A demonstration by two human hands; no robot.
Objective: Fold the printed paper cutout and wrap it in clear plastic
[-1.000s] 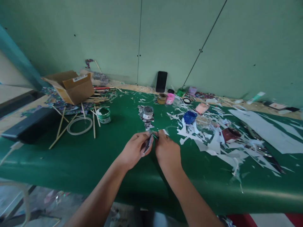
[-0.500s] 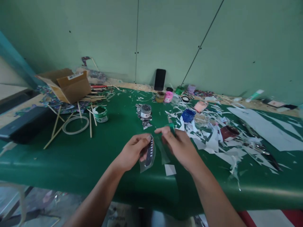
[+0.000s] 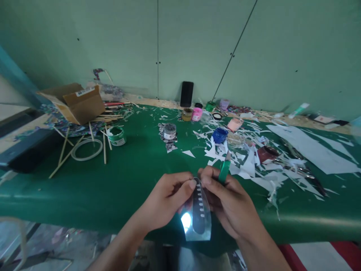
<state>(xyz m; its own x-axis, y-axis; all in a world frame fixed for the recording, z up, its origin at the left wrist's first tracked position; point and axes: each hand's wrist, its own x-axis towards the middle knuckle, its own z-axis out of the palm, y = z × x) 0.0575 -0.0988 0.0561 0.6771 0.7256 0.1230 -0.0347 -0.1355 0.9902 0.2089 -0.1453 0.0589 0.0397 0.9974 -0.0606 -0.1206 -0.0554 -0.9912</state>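
Between my hands is a clear plastic sheet [image 3: 207, 222] bearing a dark rounded strip [image 3: 199, 222] with a row of white marks. My left hand [image 3: 169, 197] pinches its upper left edge between thumb and fingers. At the upper right edge, my right hand [image 3: 228, 199] has its fingers closed, also gripping a green cutter [image 3: 224, 171] whose blade points up. The fingertips of both hands nearly meet at the strip's top. Beyond them, a grey paint jar [image 3: 169, 131] stands on patterned scraps.
A green-covered table [image 3: 135, 150] holds a cardboard box [image 3: 84, 105], sticks and a green paint jar [image 3: 116, 136] at left. White paper scraps [image 3: 249, 163], a blue jar [image 3: 220, 135] and a dark red jar [image 3: 267, 154] lie right. A phone [image 3: 186, 94] leans against the wall.
Both hands have moved down and right with the plastic piece. My right hand has closed in on its top edge, with the cutter now upright. A white triangular scrap now shows beyond my hands.
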